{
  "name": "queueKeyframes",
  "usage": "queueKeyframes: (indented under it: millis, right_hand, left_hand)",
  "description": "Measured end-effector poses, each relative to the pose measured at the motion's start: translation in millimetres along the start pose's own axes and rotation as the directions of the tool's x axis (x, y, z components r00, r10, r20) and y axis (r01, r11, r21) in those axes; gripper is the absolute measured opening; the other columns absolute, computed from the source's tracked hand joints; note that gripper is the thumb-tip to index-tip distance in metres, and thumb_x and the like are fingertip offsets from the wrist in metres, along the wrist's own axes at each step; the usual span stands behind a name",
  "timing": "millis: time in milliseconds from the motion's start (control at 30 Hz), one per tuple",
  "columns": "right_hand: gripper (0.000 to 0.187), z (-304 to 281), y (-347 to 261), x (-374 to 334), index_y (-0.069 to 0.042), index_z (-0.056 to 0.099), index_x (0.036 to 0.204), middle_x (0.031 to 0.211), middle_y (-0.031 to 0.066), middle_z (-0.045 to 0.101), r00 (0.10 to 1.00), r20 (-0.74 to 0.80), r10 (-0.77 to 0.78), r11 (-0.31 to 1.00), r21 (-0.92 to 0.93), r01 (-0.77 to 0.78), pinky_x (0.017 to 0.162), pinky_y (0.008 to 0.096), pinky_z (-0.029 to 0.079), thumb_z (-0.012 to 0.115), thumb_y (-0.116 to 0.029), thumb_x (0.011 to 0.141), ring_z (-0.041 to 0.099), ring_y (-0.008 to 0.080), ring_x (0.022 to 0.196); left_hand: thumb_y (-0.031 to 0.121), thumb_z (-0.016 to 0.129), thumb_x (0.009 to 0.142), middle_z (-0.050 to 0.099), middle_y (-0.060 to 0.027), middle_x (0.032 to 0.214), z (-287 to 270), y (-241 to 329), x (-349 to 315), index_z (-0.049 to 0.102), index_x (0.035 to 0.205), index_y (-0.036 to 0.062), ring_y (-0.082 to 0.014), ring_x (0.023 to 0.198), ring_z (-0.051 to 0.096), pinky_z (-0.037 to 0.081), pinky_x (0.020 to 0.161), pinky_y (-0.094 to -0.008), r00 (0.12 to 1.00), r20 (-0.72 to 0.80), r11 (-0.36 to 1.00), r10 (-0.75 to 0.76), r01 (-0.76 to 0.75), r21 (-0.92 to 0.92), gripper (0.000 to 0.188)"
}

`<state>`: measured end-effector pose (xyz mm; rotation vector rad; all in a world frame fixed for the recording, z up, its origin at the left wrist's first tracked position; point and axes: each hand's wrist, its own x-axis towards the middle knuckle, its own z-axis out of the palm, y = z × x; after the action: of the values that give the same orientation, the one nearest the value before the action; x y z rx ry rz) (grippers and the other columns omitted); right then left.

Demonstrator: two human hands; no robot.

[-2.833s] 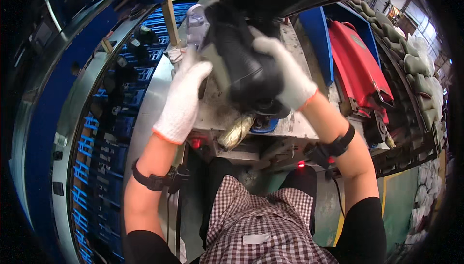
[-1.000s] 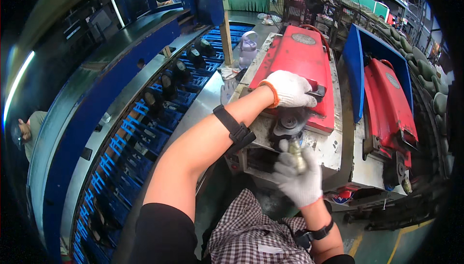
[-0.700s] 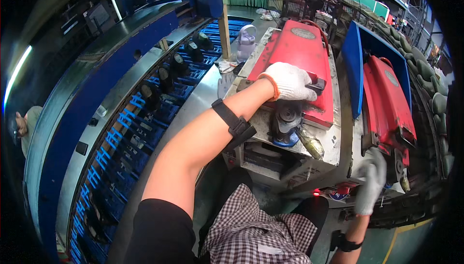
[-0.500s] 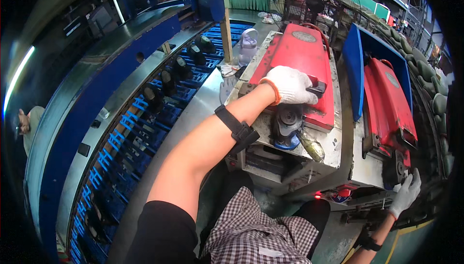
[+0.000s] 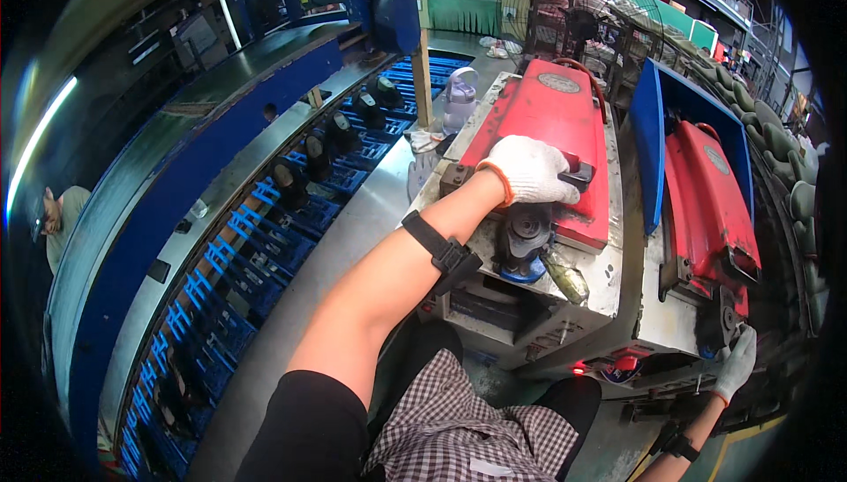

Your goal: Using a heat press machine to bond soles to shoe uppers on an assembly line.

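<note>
My left hand (image 5: 532, 171), in a white knit glove with an orange cuff, is closed around the black handle (image 5: 578, 175) at the near end of a red machine cover (image 5: 556, 116). Just below that hand, a dark shoe-like piece with a round top (image 5: 528, 228) and a blue underside sticks out from under the cover. Over at the far right, my gloved right hand (image 5: 738, 365) has its fingers against the near end of a second dark piece (image 5: 727, 312), which juts from under another red cover (image 5: 706, 182). The fingertips are partly hidden there.
A blue conveyor rack (image 5: 256, 257) carrying several dark shoe-like pieces runs along my left. Blue panels (image 5: 651, 146) flank the right machine. A lilac bottle (image 5: 460, 102) stands behind the left machine, and a red button (image 5: 626, 361) sits on the front. Another person (image 5: 66, 217) is at far left.
My right hand has moved up and left to the dark piece on the right machine, its fingers drawing in. My left hand stays on the handle. The whole view has shifted slightly.
</note>
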<state>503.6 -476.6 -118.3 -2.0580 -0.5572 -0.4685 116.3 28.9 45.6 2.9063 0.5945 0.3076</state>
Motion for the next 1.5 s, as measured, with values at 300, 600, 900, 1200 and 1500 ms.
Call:
queueKeyframes:
  millis: [300, 600, 900, 1200, 1500]
  right_hand:
    - [0.044, -2.6, 11.0, 3.9, 0.0, 0.064, 0.121, 0.111, 0.0137, 0.069, 0.997, -0.067, -0.039, 0.986, -0.166, 0.028, 0.093, 0.0373, 0.049, 0.042, -0.038, 0.112, 0.065, 0.0252, 0.102]
    - [0.046, -5.7, -1.5, 2.2, 0.001, 0.064, 0.121, 0.114, 0.0186, 0.068, 0.998, -0.027, -0.055, 0.967, -0.249, 0.046, 0.095, 0.0406, 0.047, 0.039, -0.037, 0.112, 0.065, 0.0352, 0.107]
    - [0.046, -6.5, 3.3, 4.1, -0.001, 0.066, 0.12, 0.115, 0.0169, 0.069, 0.995, -0.037, -0.091, 0.957, -0.281, 0.077, 0.096, 0.0408, 0.047, 0.037, -0.035, 0.113, 0.065, 0.0361, 0.108]
    - [0.049, -8.9, 4.6, 5.4, 0.0, 0.066, 0.127, 0.125, 0.0168, 0.07, 0.998, -0.01, -0.065, 0.957, -0.284, 0.059, 0.1, 0.0397, 0.046, 0.038, -0.037, 0.113, 0.065, 0.0347, 0.116]
    - [0.05, -6.0, 8.1, 6.6, 0.002, 0.064, 0.132, 0.132, 0.0164, 0.069, 0.999, -0.024, -0.044, 0.957, -0.289, 0.035, 0.104, 0.0367, 0.045, 0.039, -0.038, 0.113, 0.064, 0.0328, 0.123]
  left_hand:
    - [0.064, 0.064, 0.083, 0.076, -0.0175, 0.094, 2.3, 2.9, -2.1, 0.08, 0.095, 0.0112, -0.0358, 0.09, 0.073, 0.056, 0.08, -0.0447, 0.999, -0.052, 1.0, 0.016, -0.016, -0.009, 0.057]
    - [0.063, 0.064, 0.082, 0.075, -0.0172, 0.092, 5.0, 2.5, -1.3, 0.08, 0.093, 0.0123, -0.0356, 0.088, 0.073, 0.056, 0.079, -0.0453, 0.997, -0.072, 1.0, 0.009, -0.009, 0.004, 0.054]
    - [0.063, 0.065, 0.082, 0.076, -0.0171, 0.093, 5.2, 3.1, -2.7, 0.08, 0.094, 0.0124, -0.0353, 0.089, 0.074, 0.056, 0.08, -0.0453, 0.997, -0.08, 1.0, 0.001, 0.0, 0.004, 0.054]
    - [0.063, 0.064, 0.083, 0.076, -0.0175, 0.093, 5.1, 3.1, -3.1, 0.08, 0.096, 0.0128, -0.0354, 0.09, 0.074, 0.057, 0.081, -0.0455, 0.997, -0.082, 1.0, 0.001, 0.0, 0.015, 0.054]
    - [0.063, 0.065, 0.082, 0.076, -0.0175, 0.095, 4.6, 1.6, -3.3, 0.08, 0.098, 0.0138, -0.0352, 0.092, 0.074, 0.057, 0.081, -0.0448, 0.997, -0.077, 1.0, -0.012, 0.013, 0.007, 0.054]
